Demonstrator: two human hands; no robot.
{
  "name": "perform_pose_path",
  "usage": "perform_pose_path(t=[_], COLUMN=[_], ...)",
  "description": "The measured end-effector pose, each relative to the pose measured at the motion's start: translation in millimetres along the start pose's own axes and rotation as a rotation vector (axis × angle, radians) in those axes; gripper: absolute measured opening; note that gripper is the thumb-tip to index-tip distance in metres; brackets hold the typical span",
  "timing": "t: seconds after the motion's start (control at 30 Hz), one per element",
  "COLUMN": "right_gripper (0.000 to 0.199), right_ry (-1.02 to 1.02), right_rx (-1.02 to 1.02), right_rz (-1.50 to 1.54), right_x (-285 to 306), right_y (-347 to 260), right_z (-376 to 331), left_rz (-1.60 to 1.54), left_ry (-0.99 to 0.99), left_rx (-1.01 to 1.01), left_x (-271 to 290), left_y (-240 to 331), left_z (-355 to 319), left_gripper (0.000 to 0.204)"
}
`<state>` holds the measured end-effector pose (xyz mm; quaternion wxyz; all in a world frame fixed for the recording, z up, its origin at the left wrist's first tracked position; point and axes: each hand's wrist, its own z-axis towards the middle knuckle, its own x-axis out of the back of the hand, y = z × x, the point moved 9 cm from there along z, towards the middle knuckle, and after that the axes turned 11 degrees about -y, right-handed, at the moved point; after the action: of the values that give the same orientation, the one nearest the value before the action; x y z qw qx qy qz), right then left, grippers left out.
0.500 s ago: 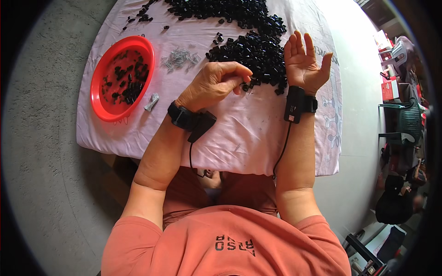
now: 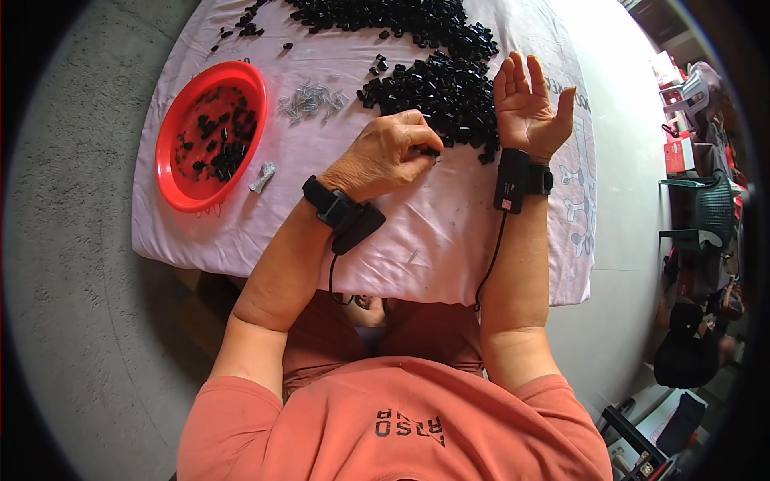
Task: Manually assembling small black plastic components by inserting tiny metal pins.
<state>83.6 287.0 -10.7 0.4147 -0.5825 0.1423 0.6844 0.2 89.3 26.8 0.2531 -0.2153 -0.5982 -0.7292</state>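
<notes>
My left hand [image 2: 393,154] is closed in a pinch at the near edge of a heap of small shiny black plastic pieces [image 2: 433,92]. A small black piece [image 2: 429,151] shows between its thumb and fingertips. Palm up, my right hand [image 2: 531,112] lies beside the heap's right side, fingers stretched out and nothing on the palm. Small clear slivers [image 2: 313,102] are scattered in a loose pile left of the heap. At the far left of the table, a red round basin [image 2: 166,176] holds black pieces like those in the heap.
A pinkish cloth with printed drawings covers the table [image 2: 385,264]. A small clear bundle [image 2: 262,177] lies near the basin. More black pieces [image 2: 385,14] spread along the far side. Off the table to the right are a green plastic chair [image 2: 710,208] and boxes [image 2: 678,156].
My left hand has turned, and its fingers have curled in around a small black piece at the heap's edge. My right hand stays nearly still, palm up.
</notes>
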Motion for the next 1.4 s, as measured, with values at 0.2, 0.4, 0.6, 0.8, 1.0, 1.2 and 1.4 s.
perform_pose_path(t=[0.2, 0.4, 0.6, 0.8, 1.0, 1.2, 1.4], right_gripper=[0.079, 0.071, 0.07, 0.07, 0.073, 0.075, 0.071], right_ry=[0.076, -0.018, -0.048, -0.027, 0.01, 0.015, -0.098], right_rx=[0.054, -0.011, -0.032, -0.016, 0.014, 0.024, -0.054], right_rz=[-0.128, -0.003, 0.04, 0.015, -0.034, -0.067, 0.057], right_x=[-2.3, -1.2, -0.9, 0.6, -1.2, -1.6, -3.2], right_y=[-2.4, -0.4, 1.0, -1.0, -1.0, -1.2, 1.8], right_z=[-3.3, 0.8, 1.6, 0.6, 0.3, -0.1, 2.2], left_rz=[0.013, 0.022, 0.057, 0.049, 0.015, 0.046, 0.086], left_ry=[0.008, 0.015, 0.023, 0.03, 0.055, -0.004, -0.059], left_rx=[-0.023, -0.044, -0.078, -0.045, -0.122, -0.111, -0.113], left_x=[3.1, 3.5, 4.2, 10.2, 9.3, 1.8, -4.4], left_y=[4.7, 1.9, 2.3, 8.8, 10.0, 6.6, 11.4], left_z=[-0.4, -0.5, -1.2, -0.7, -0.1, -0.3, 1.5], left_gripper=[0.027, 0.025, 0.019, 0.019, 0.022, 0.023, 0.019])
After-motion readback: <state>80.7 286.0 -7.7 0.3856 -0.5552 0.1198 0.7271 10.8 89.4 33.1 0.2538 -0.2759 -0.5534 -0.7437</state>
